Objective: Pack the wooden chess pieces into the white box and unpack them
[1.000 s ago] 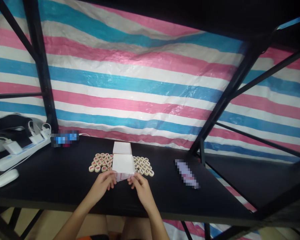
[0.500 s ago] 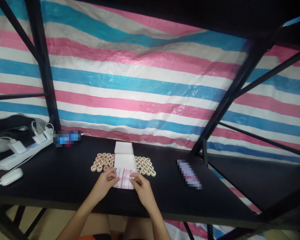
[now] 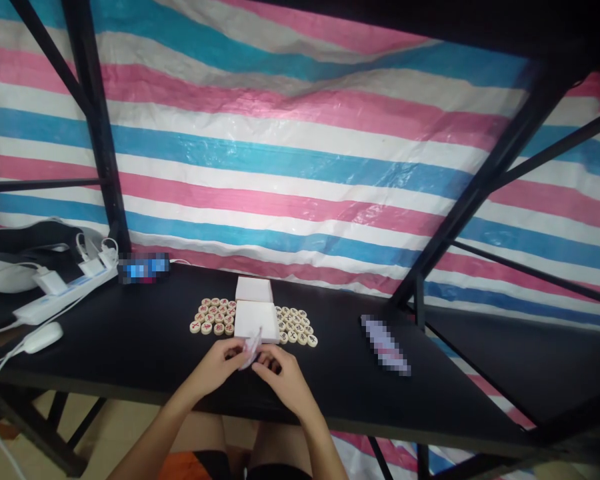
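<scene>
A thin chessboard sheet (image 3: 251, 348), white with red lines, is bunched into a narrow upright fold above the table's front part. My left hand (image 3: 223, 365) pinches it from the left, thumb and fingers closed. From the right, my right hand (image 3: 281, 371) grips its edge with curled fingers. Just behind the sheet lies an open white box (image 3: 256, 319), its lid (image 3: 254, 290) folded back on the far side. Red-marked Chinese chess pieces (image 3: 219, 319) stand in rows left of the box. Dark-marked Chinese chess pieces (image 3: 296, 328) stand in rows to its right.
A white power strip (image 3: 65, 293) with plugs and cables runs along the left of the black table (image 3: 340, 380). A white device (image 3: 43, 337) lies near it. Blurred-out objects lie at back left and right. Black metal posts and a striped sheet (image 3: 290, 167) stand behind.
The chessboard sheet, spread flat between my hands before, is now gathered into a narrow fold. My hands have come closer together. The whole view has shifted slightly.
</scene>
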Available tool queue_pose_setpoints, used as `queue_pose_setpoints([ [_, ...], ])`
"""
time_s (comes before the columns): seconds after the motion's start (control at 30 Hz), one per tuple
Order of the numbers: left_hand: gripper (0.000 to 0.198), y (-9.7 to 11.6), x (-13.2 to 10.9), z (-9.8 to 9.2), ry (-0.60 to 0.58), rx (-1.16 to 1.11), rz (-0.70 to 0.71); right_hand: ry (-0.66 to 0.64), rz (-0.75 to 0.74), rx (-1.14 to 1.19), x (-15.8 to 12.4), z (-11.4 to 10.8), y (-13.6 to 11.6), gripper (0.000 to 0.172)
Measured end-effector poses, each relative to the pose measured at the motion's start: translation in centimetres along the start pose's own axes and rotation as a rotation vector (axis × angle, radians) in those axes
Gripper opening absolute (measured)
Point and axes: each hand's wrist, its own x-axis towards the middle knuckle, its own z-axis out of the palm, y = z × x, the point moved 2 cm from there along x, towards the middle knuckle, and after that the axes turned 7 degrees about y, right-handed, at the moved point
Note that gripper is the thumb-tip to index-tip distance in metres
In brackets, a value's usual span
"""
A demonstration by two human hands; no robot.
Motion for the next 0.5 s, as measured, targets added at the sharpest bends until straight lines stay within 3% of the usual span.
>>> queue_pose_setpoints([
  [0.13,0.029,1.3,-0.8,-0.1,-0.163,0.008,0.078,-0.018,-0.023,-0.032,-0.2,0.1,-0.8,0.029],
  [0.3,0.030,1.7,-1.2,-0.2,-0.184,-0.057,0.072,0.029,-0.016,-0.035,-0.1,-0.1,-0.4,0.023],
  [0.37,0.028,1.1,-0.9,-0.2,-0.120,-0.053,0.067,0.051,-0.020,0.009,0.0,-0.2,-0.1,0.027],
  [0.5,0.033,-1.0,0.3,-0.3,0.172,-0.037,0.005,0.082,0.037,0.109,-0.1,-0.4,0.6,0.032],
])
